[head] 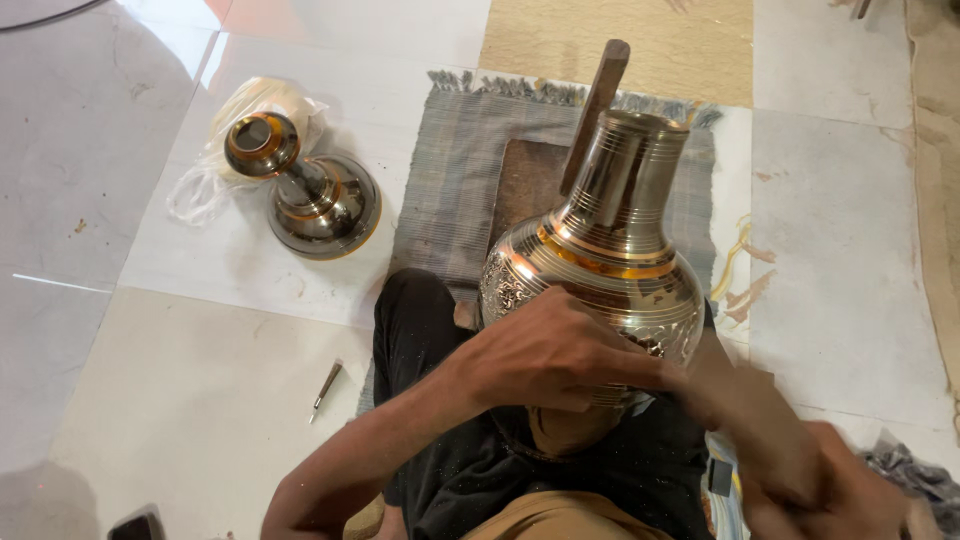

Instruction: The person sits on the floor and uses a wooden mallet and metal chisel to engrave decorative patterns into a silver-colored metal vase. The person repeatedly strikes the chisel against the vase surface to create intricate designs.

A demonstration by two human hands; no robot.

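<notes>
Engraving covers part of the big metal vase (pixel 600 260) lying across our lap at the centre of the view, its neck pointing to twelve o'clock; floral bands show on the belly while the neck carries only plain rings, so we judge the work partway. Our left hand (pixel 555 355) grips the belly; our right hand (pixel 800 470), at four o'clock, is blurred, so we cannot tell its grip. A second vase (pixel 305 190) rests on the floor (pixel 180 400) at ten o'clock.

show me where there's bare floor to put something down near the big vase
Bare tile lies left of the grey mat, between the smaller vase and the small tool. Crowded at the large vase, under both hands.
</notes>
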